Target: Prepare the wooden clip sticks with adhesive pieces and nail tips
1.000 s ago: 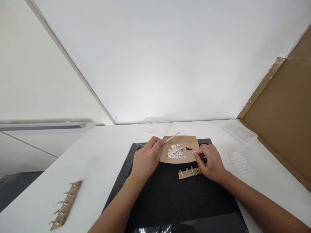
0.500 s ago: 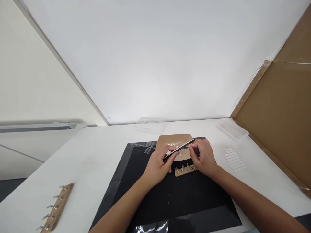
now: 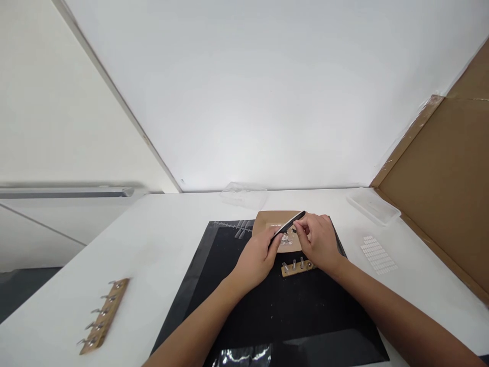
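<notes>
My left hand (image 3: pixel 256 257) is closed around a slim, flat nail file (image 3: pixel 289 224), dark on its broad side with a pale edge. The file slants up to the right. Close to its upper end, my right hand (image 3: pixel 320 238) pinches thumb and fingers together; a small dark bit shows at the fingertips, too small to name. Under both hands lies a tan card (image 3: pixel 263 218) with small white pieces (image 3: pixel 286 238) scattered on it. Just below the card, a wooden strip (image 3: pixel 292 272) carries several upright clear nail tips, its right end hidden by my right hand.
A black mat (image 3: pixel 267 316) covers the middle of the white table. Clear nail tips on a stem (image 3: pixel 241 229) lie at its top left. Another wooden strip with clips (image 3: pixel 107 316) stands left. White adhesive tabs (image 3: pixel 378 255), a clear tray (image 3: pixel 373 206) and a cardboard wall (image 3: pixel 439 193) are right.
The nail file is tilted more steeply, its far end raised, and its dark face shows more. My right fingers stay close to it. The whole view has shifted slightly.
</notes>
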`<move>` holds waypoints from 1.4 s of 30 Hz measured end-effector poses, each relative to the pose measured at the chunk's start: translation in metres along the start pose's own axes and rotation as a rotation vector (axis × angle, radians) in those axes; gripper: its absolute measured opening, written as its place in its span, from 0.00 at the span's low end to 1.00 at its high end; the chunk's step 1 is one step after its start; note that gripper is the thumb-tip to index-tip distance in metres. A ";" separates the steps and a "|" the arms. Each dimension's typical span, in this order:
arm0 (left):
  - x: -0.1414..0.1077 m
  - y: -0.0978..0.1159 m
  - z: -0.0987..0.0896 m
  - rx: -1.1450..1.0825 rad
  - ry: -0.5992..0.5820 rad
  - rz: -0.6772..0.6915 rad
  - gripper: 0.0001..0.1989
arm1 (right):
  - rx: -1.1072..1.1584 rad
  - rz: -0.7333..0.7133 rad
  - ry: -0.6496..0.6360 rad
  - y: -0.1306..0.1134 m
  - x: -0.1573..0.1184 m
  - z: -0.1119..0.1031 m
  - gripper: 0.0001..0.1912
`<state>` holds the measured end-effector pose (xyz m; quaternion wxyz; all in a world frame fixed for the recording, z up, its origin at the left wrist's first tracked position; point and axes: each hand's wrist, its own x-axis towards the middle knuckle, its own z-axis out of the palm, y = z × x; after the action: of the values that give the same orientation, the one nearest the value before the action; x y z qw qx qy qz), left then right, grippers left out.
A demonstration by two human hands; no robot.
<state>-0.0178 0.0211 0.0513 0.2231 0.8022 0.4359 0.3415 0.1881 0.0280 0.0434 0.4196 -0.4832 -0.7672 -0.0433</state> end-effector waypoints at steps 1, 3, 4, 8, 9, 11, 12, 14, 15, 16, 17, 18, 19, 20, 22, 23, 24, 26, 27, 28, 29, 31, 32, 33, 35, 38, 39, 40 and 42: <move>0.000 -0.001 0.000 0.011 -0.012 0.005 0.15 | -0.007 -0.005 0.000 0.000 -0.001 0.003 0.13; 0.000 -0.003 0.000 0.030 -0.007 0.023 0.15 | -0.025 -0.017 0.000 0.001 -0.003 0.006 0.13; 0.000 -0.003 0.000 0.034 0.004 0.036 0.15 | -0.036 -0.017 0.003 0.001 -0.004 0.007 0.13; -0.001 0.000 0.003 0.035 0.054 0.079 0.15 | -0.088 0.001 0.043 -0.001 -0.005 0.004 0.13; -0.001 0.001 0.004 0.044 0.065 0.082 0.15 | -0.094 0.002 0.051 -0.003 -0.004 0.004 0.13; -0.002 0.001 0.006 0.069 0.092 0.090 0.15 | -0.098 -0.008 0.052 -0.005 -0.004 0.004 0.13; -0.002 0.001 0.007 0.078 0.104 0.096 0.14 | -0.096 -0.016 0.043 -0.006 -0.005 0.005 0.14; -0.003 0.000 0.010 0.087 0.121 0.101 0.13 | -0.079 -0.032 0.005 -0.008 -0.005 0.007 0.14; -0.003 -0.001 0.011 0.089 0.124 0.101 0.13 | -0.066 -0.036 -0.019 -0.009 -0.006 0.007 0.14; -0.004 -0.001 0.011 0.092 0.123 0.098 0.13 | -0.055 -0.038 -0.039 -0.008 -0.006 0.008 0.13; -0.004 -0.002 0.012 0.094 0.121 0.094 0.13 | -0.049 -0.034 -0.048 -0.007 -0.007 0.009 0.13; -0.004 -0.002 0.013 0.096 0.119 0.088 0.13 | -0.051 -0.025 -0.043 -0.006 -0.007 0.010 0.13; -0.005 -0.001 0.013 0.097 0.118 0.083 0.13 | -0.057 -0.013 -0.028 -0.004 -0.007 0.011 0.13; -0.005 -0.001 0.014 0.098 0.118 0.078 0.13 | -0.067 0.002 -0.009 -0.003 -0.006 0.012 0.13; -0.005 -0.001 0.014 0.097 0.120 0.067 0.13 | -0.071 0.022 0.001 -0.001 -0.006 0.013 0.13; -0.006 -0.001 0.014 0.094 0.122 0.063 0.13 | -0.059 0.023 -0.016 -0.001 -0.005 0.013 0.12; -0.006 0.000 0.014 0.090 0.128 0.058 0.13 | -0.040 0.018 -0.042 -0.002 -0.005 0.013 0.12; -0.006 0.000 0.014 0.079 0.136 0.056 0.13 | -0.002 0.007 -0.078 -0.005 -0.004 0.011 0.12; -0.007 0.000 0.014 0.076 0.139 0.056 0.13 | 0.005 0.011 -0.073 -0.006 -0.004 0.010 0.12; -0.007 0.001 0.014 0.074 0.139 0.057 0.13 | -0.002 0.026 -0.049 -0.007 -0.003 0.009 0.12; -0.007 0.001 0.015 0.074 0.139 0.058 0.14 | -0.013 0.046 -0.023 -0.008 -0.003 0.009 0.12; -0.007 0.001 0.016 0.074 0.148 0.060 0.14 | -0.014 0.063 -0.015 -0.009 -0.003 0.008 0.12; -0.007 0.001 0.016 0.071 0.154 0.061 0.14 | 0.001 0.057 -0.037 -0.009 -0.003 0.008 0.12; -0.007 0.001 0.016 0.064 0.161 0.066 0.13 | 0.024 0.042 -0.071 -0.010 -0.003 0.008 0.12; -0.007 0.001 0.016 0.043 0.176 0.079 0.13 | 0.045 0.031 -0.102 -0.011 -0.003 0.009 0.12; -0.006 0.001 0.016 0.034 0.175 0.085 0.13 | 0.022 0.091 -0.031 -0.011 -0.002 0.009 0.13; -0.006 0.001 0.016 0.034 0.175 0.080 0.13 | 0.031 0.097 -0.029 -0.011 -0.002 0.009 0.13; -0.006 0.001 0.016 0.031 0.173 0.073 0.13 | 0.051 0.085 -0.043 -0.011 -0.001 0.009 0.13; -0.006 0.001 0.016 0.018 0.183 0.064 0.13 | 0.076 0.045 -0.085 -0.011 -0.001 0.010 0.13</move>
<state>-0.0078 0.0149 0.0392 0.1642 0.7832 0.4316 0.4163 0.1744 0.0259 0.0399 0.4058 -0.4853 -0.7743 0.0159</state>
